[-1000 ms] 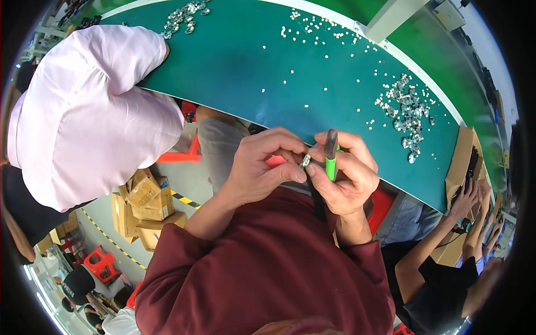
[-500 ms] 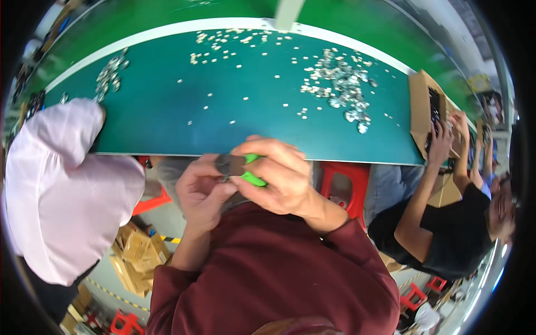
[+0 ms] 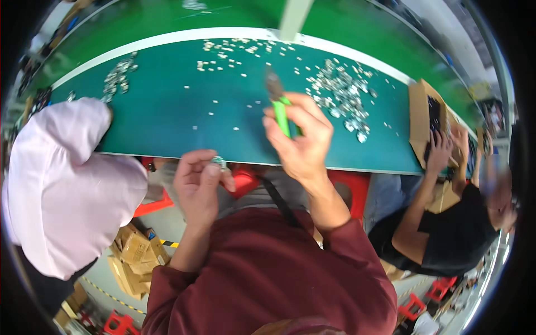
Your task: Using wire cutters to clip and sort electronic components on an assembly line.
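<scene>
My right hand [image 3: 304, 137] is raised over the table, closed on the green handles of a pair of pliers [image 3: 280, 114]. Their dark metal jaws point away from me, toward the far edge, and are too blurred to show whether they meet. Near the table's front edge, my left hand [image 3: 196, 181] pinches a small round circuit board [image 3: 218, 162], green and silver, between thumb and fingers. Farther off to the right lies a heap of similar-looking round silver pieces [image 3: 346, 97].
Small pale chips [image 3: 223, 54] are scattered over the green tabletop [image 3: 159, 120]. More silver pieces [image 3: 117, 78] lie at the left. A person in pale pink [image 3: 72, 190] sits on my left; on my right another person [image 3: 441, 223] reaches into a cardboard box [image 3: 417, 114].
The pliers and my right hand have moved away from my left hand, forward and to the right over the table. My left hand has stayed near the front edge, its round board now visible.
</scene>
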{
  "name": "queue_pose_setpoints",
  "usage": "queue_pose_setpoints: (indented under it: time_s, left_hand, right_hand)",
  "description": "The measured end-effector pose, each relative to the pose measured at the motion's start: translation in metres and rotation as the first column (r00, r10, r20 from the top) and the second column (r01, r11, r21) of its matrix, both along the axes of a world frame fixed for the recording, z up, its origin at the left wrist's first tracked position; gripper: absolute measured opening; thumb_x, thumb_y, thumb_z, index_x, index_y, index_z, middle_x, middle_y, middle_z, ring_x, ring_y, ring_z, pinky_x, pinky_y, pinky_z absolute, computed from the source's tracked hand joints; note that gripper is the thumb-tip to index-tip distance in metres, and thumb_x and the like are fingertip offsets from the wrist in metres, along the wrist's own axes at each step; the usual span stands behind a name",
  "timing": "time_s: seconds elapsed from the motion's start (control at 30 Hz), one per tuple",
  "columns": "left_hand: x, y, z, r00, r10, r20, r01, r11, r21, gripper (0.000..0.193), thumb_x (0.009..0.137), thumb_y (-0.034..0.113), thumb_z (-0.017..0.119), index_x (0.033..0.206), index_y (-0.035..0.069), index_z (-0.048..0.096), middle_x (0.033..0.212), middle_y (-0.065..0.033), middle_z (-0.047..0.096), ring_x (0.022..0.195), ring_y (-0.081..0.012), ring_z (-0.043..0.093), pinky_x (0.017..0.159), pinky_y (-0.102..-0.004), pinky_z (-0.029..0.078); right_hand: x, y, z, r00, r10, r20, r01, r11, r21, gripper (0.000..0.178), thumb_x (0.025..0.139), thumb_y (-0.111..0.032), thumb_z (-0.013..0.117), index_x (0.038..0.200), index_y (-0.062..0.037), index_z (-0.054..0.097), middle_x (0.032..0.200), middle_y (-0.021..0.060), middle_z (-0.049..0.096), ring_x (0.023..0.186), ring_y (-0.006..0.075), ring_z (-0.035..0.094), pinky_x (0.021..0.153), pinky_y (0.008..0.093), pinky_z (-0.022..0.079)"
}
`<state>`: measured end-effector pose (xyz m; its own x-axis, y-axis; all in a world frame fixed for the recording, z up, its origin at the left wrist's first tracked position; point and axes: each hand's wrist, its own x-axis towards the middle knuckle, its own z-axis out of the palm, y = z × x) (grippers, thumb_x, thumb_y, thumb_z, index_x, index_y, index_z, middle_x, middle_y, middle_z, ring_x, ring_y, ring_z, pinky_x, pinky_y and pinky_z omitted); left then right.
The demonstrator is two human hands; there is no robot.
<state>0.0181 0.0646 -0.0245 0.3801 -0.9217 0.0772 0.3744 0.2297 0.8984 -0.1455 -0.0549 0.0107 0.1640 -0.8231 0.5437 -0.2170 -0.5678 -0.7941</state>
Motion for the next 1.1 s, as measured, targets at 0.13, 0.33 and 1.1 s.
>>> queue_pose_setpoints:
  time_s: [0.13, 0.33, 1.1]
  left_hand:
    - [-0.002, 0.004, 0.002, 0.998, 0.003, -0.058, -0.002, 1.0, 0.017, 0.02, 0.099, 0.008, 0.065, 0.114, -0.002, 0.057, 0.085, -0.0117, 0.067, 0.064, -0.017, 0.065, 0.058, -0.0286, 0.055]
    - [-0.006, 0.008, 0.013, 0.984, -0.161, -0.075, 0.156, 0.985, -0.071, 0.033, 0.097, 0.003, 0.066, 0.128, -0.006, 0.056, 0.099, -0.0135, 0.069, 0.081, -0.019, 0.071, 0.074, -0.0308, 0.061]
    - [0.029, 0.005, 0.013, 0.99, -0.125, -0.073, 0.099, 0.953, -0.287, 0.027, 0.1, 0.014, 0.063, 0.121, -0.002, 0.054, 0.112, -0.0175, 0.065, 0.09, -0.0213, 0.067, 0.079, -0.0353, 0.057]
  right_hand:
    - [0.004, 0.034, -0.009, 0.95, 0.288, 0.121, -0.31, 0.913, 0.264, 0.019, 0.077, 0.002, 0.079, 0.095, 0.0038, 0.075, 0.107, 0.0158, 0.068, 0.096, 0.0213, 0.067, 0.08, 0.0319, 0.054]
    - [0.014, 0.051, -0.02, 0.886, 0.36, 0.292, -0.427, 0.879, 0.213, 0.021, 0.082, 0.003, 0.079, 0.101, 0.0063, 0.073, 0.109, 0.0145, 0.066, 0.079, 0.0146, 0.069, 0.066, 0.0268, 0.055]
    - [-0.002, 0.038, 0.017, 0.829, 0.478, -0.292, -0.508, 0.86, -0.035, 0.022, 0.065, -0.003, 0.075, 0.086, 0.0019, 0.072, 0.11, 0.015, 0.071, 0.085, 0.0314, 0.07, 0.088, 0.0436, 0.054]
